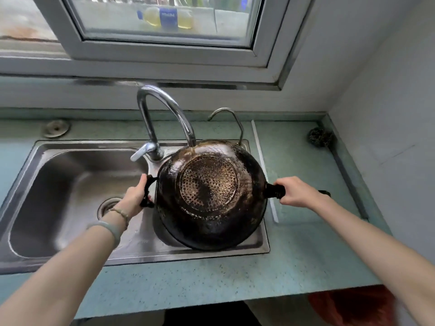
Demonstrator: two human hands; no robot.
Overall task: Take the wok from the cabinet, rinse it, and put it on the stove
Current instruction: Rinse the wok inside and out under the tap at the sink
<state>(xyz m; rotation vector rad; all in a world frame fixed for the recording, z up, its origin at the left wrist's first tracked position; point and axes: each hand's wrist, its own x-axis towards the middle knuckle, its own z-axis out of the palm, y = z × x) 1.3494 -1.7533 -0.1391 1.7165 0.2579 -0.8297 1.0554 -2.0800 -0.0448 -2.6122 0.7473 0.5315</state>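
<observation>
Holding wok (209,194) upside down over right basin of steel sink (70,262), rim hanging past basin's front and right edges. My left hand (135,196) gripping loop handle, fingers curled; my right hand (295,191) wrapping stick handle over countertop (306,255). Wok base dimpled, scorched black. Big faucet (164,114) spout nearly touching wok's far edge. Left basin giving open room. Two faucets, two basins.

Scrubber (320,136) in right rear corner of tabletop (303,255). Bottle (166,18) behind window (162,45). Small tap (227,121) behind sink (77,194).
</observation>
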